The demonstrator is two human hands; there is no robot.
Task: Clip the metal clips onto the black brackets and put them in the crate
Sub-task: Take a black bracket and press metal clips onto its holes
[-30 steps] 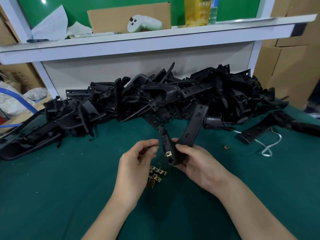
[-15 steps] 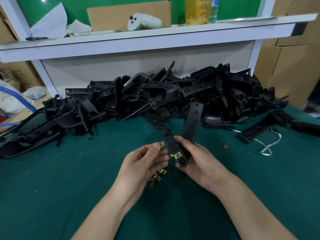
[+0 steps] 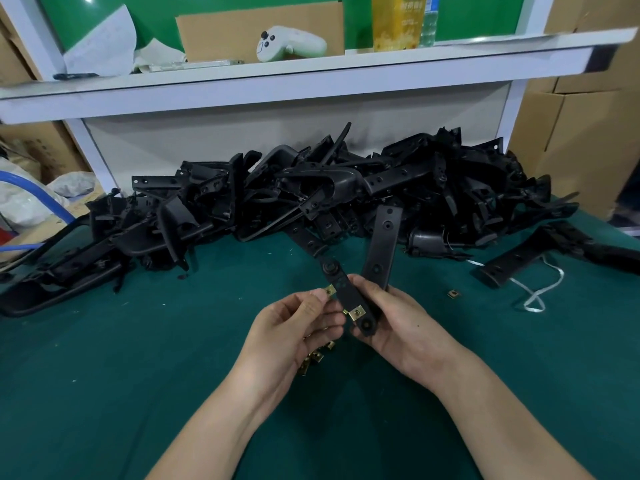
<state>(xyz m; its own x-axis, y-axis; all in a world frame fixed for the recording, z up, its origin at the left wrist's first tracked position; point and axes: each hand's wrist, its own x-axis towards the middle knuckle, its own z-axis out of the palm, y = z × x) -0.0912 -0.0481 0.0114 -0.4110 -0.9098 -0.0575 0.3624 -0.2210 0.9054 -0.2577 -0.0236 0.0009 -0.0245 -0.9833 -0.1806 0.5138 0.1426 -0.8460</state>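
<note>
Clip now beside bracket; carton print illegible

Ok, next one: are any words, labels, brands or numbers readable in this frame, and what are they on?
Tall yellow carton on the white shelf: light printing near its top, too blurred to read.
Clear plastic bottle beside the carton: blue label, too small to read.
Nothing legible elsewhere.

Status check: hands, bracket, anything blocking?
Left hand pinches metal clip beside black bracket. Right hand grips the bracket; fitted clip already on it. Nothing in the way.
</note>
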